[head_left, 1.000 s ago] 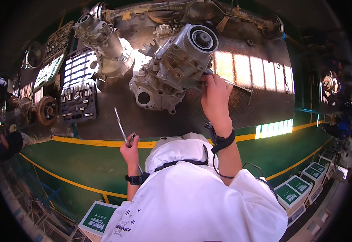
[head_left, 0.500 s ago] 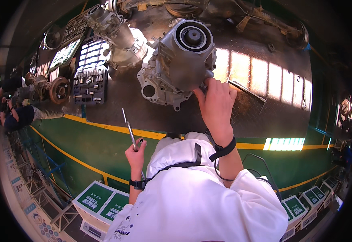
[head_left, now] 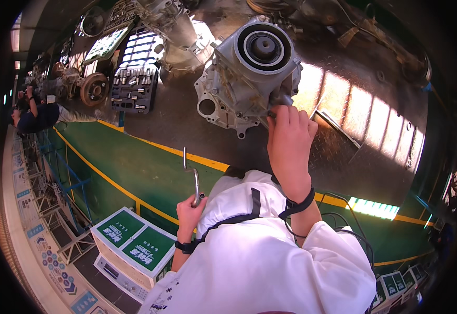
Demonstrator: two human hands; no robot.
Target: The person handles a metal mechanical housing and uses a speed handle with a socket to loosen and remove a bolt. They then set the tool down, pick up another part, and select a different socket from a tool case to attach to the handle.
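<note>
A grey metal gearbox [head_left: 239, 89] stands on the dark steel bench top, its round bearing opening turned up at me. My right hand [head_left: 291, 136] is at the gearbox's near right side, fingers curled in against it. Whatever lies between those fingertips is hidden. Low on the left, away from the bench, my left hand [head_left: 189, 212] is closed around a speed wrench [head_left: 195, 175], a cranked shiny steel rod. The wrench's bent upper end points away from me.
An open socket set case [head_left: 134, 89] lies at the left of the bench, beside a second gearbox housing [head_left: 184, 42]. A thin dark bar [head_left: 338, 128] rests right of my right hand. Another person [head_left: 37, 115] works far left. Green-topped white cabinets [head_left: 134, 240] stand below left.
My view has shifted, so the bench things appear farther right. The speed wrench has turned in my left hand, now showing its crank bend. My right hand stays at the gearbox side.
</note>
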